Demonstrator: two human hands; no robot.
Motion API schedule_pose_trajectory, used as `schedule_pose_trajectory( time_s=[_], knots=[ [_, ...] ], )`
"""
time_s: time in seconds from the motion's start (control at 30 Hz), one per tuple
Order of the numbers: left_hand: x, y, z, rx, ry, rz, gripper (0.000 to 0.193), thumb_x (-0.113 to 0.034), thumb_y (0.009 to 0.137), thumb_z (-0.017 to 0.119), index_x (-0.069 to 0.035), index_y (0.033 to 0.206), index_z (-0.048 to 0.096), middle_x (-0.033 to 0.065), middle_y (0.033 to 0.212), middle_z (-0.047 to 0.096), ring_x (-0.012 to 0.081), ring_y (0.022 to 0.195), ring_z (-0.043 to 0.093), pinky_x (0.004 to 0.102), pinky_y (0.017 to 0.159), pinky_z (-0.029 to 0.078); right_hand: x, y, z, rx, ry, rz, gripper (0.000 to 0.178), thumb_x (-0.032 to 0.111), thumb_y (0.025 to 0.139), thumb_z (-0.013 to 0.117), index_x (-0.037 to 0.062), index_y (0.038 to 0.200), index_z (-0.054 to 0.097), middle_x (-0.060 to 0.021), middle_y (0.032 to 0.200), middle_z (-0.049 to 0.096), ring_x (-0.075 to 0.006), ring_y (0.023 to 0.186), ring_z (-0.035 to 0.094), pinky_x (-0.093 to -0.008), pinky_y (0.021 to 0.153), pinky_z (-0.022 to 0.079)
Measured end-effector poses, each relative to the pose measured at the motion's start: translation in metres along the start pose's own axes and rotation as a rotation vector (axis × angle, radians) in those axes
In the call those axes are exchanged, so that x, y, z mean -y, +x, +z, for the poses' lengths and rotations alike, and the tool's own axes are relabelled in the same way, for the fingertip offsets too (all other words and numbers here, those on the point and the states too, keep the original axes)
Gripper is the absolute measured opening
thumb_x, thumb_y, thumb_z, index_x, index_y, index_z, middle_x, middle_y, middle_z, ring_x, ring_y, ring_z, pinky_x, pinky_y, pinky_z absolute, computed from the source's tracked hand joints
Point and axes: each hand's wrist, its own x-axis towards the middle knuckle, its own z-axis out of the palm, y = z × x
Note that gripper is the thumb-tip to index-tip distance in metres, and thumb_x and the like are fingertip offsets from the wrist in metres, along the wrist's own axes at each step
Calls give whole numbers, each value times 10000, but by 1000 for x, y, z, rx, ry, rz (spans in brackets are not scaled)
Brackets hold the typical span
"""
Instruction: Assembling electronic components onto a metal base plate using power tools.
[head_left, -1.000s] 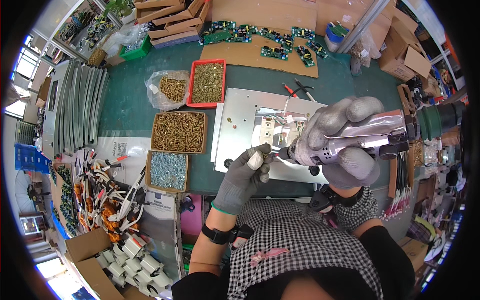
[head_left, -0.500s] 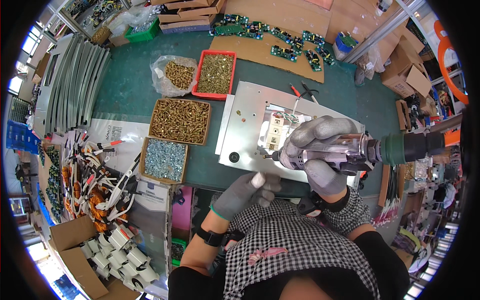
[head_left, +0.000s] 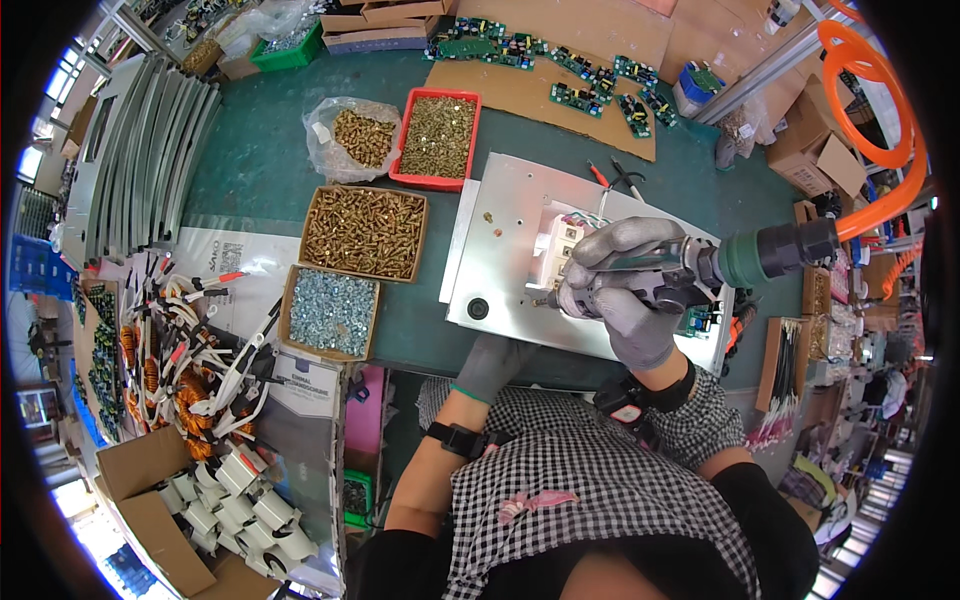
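Observation:
My right hand (head_left: 638,328), in a grey glove, is wrapped round an air screwdriver (head_left: 745,260) lying nearly level. Its tip points left, close over a silver metal chassis (head_left: 505,210) with a rectangular cut-out. A white terminal block (head_left: 562,248) sits in that opening, with thin wires beside it. My left hand (head_left: 488,368), gloved too, is at the near edge of the chassis. Its fingers go out of sight under that edge, so their grip is hidden. A black round grommet (head_left: 478,308) shows at the chassis's near left corner.
Left of the chassis stand a red tray (head_left: 437,135) of small fasteners, a carton of brass-coloured screws (head_left: 362,232) and a carton of silvery nuts (head_left: 332,312). Pliers (head_left: 628,178) lie behind it. Green circuit boards (head_left: 578,98) rest on cardboard. An orange air hose (head_left: 880,215) coils at right.
My left hand has moved from in front of the chassis to its near edge, fingers now hidden. The chassis has shifted slightly, and the screwdriver's rear end has swung up and left.

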Motion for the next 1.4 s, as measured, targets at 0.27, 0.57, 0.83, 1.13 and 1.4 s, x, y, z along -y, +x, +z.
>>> schedule_pose_trajectory(
  time_s=[0.27,0.57,0.83,1.13,1.4],
  knots=[
    [-18,1,6,-14,186,237,220,-226,948,456,-72,1103,479,62,1032,549,190,982,564,320,864,503,-38,-1,-16,147,-105,-41,465,-178,717,508,66,1105,426,-154,940,571,-185,743,570,-315,519,506],
    [-33,5,10,-82,-1162,-482,235,-232,957,438,-82,1135,457,75,1097,510,172,1018,537,312,889,490,-44,-9,-8,80,-97,135,366,-118,652,574,39,972,488,-66,900,601,-112,774,603,-241,691,503],
    [-21,-5,-8,143,250,78,301,-262,940,482,-35,1135,453,95,1097,522,216,994,565,318,854,503,-39,-10,-2,211,-293,89,429,-114,656,574,30,1039,446,-80,951,593,-123,779,605,-245,682,502],
    [-116,-19,-68,-617,419,213,235,-145,815,599,-38,1023,568,85,930,576,216,852,572,346,733,484,14,25,-15,220,57,-124,399,-5,773,603,51,1127,427,-155,968,573,-216,779,584,-328,510,502],
    [-164,75,-31,-118,1429,625,165,-135,722,649,-115,882,680,45,848,598,232,880,528,350,785,425,33,37,-8,75,71,-167,512,-150,696,620,51,1129,433,-173,970,591,-203,768,598,-330,561,523]
  ],
)
